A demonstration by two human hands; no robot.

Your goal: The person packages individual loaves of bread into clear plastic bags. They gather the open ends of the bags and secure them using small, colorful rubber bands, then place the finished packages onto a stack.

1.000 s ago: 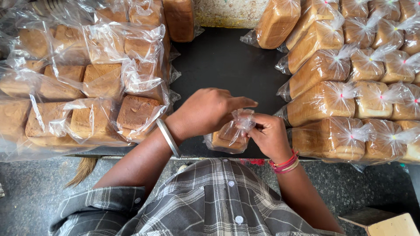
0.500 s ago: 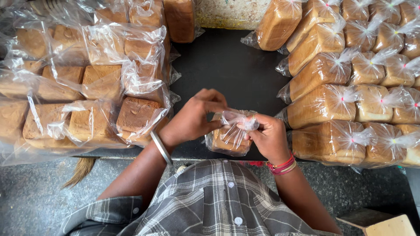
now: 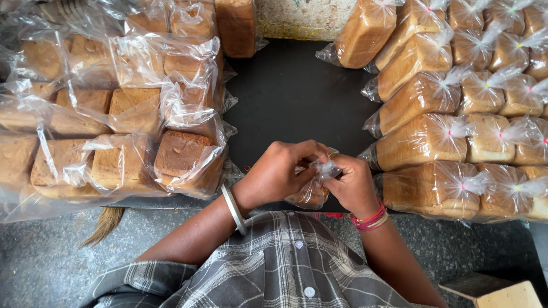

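Black tabletop lies bare between our bagged loaves. Our left hand and right hand pinch shut on a bread bag, mostly hidden beneath them.

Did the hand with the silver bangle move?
Yes. The left hand slid right along the black table, closing against the right hand.

The hands hide most of the bagged loaf (its twisted neck too).

Left hand moved back in close to the right hand. Fluffy top of the bread bag now squeezed small and tight between the fingers.
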